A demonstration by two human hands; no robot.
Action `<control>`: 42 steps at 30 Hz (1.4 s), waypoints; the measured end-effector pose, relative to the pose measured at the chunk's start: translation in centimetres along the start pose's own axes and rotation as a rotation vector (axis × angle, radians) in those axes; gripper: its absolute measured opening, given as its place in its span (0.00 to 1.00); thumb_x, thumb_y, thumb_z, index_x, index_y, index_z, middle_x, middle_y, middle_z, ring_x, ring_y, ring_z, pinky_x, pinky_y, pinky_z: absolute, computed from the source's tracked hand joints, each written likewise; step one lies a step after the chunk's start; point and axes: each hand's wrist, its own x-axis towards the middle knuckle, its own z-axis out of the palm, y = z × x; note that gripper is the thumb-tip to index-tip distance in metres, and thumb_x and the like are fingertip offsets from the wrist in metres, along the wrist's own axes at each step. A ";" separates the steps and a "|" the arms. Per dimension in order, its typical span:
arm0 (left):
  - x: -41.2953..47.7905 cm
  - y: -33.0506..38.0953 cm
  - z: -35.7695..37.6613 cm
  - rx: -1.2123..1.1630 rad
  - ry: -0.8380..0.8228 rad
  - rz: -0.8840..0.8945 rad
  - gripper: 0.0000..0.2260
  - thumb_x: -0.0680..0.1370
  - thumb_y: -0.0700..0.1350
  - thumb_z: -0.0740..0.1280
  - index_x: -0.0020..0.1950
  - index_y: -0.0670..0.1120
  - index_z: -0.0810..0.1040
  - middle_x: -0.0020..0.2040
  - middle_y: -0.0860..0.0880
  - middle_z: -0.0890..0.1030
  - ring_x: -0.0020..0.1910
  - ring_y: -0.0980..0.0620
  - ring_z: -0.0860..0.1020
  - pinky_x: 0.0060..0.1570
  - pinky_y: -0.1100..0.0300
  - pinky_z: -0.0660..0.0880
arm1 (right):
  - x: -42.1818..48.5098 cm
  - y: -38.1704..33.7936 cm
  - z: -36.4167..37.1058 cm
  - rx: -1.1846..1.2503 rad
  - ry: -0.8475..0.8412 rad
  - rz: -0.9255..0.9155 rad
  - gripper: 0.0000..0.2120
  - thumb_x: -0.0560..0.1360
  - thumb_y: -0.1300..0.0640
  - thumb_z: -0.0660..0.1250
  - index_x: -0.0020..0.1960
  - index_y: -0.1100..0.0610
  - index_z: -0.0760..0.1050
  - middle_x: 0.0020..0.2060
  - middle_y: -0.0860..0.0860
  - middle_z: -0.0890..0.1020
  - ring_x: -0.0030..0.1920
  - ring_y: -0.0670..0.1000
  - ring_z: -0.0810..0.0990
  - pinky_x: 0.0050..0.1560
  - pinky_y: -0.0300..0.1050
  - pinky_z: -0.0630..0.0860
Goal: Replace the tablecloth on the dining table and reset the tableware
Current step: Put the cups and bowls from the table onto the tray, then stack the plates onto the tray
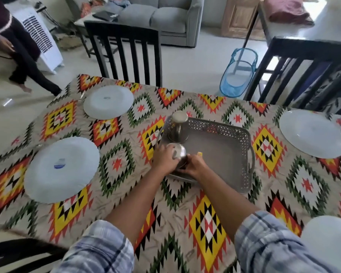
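Note:
A patterned tablecloth [116,160] with diamond motifs covers the dining table. In its middle stands a grey perforated tray [220,152]. Two upturned steel tumblers are in the tray's left part: one [178,127] stands free at the back, the other [179,153] is nearer me. My left hand [164,159] and my right hand [193,167] both grip the nearer tumbler from either side. White plates lie upside down at the far left [108,102], the near left [61,170], the right [311,133] and the near right corner [329,239].
Dark wooden chairs stand at the far side [124,50], the far right [295,75] and the near left [18,253]. A blue mesh basket [238,75] sits on the floor beyond the table. A person [14,46] stands at the far left by a white air cooler [41,42].

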 end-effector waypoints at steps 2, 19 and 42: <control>-0.2 -0.1 0.8 0.150 0.023 0.048 0.23 0.76 0.48 0.67 0.70 0.51 0.67 0.73 0.44 0.63 0.71 0.40 0.60 0.70 0.48 0.62 | 0.1 -0.3 1.2 -0.196 0.061 -0.067 0.14 0.82 0.62 0.49 0.48 0.63 0.73 0.40 0.59 0.77 0.38 0.56 0.75 0.35 0.49 0.73; -1.4 3.0 1.3 0.340 0.177 0.214 0.17 0.78 0.46 0.64 0.66 0.46 0.70 0.67 0.45 0.69 0.66 0.44 0.66 0.64 0.48 0.68 | 0.6 -1.1 -2.2 -0.861 0.132 -0.506 0.19 0.75 0.63 0.64 0.65 0.62 0.71 0.49 0.57 0.77 0.48 0.53 0.76 0.53 0.48 0.75; -15.0 28.5 24.3 -0.028 -0.592 0.350 0.17 0.74 0.44 0.67 0.61 0.41 0.75 0.59 0.40 0.78 0.57 0.41 0.77 0.53 0.53 0.74 | -17.3 -0.6 -42.2 -0.573 1.078 -0.060 0.33 0.72 0.52 0.69 0.72 0.51 0.58 0.71 0.60 0.59 0.71 0.62 0.59 0.66 0.64 0.61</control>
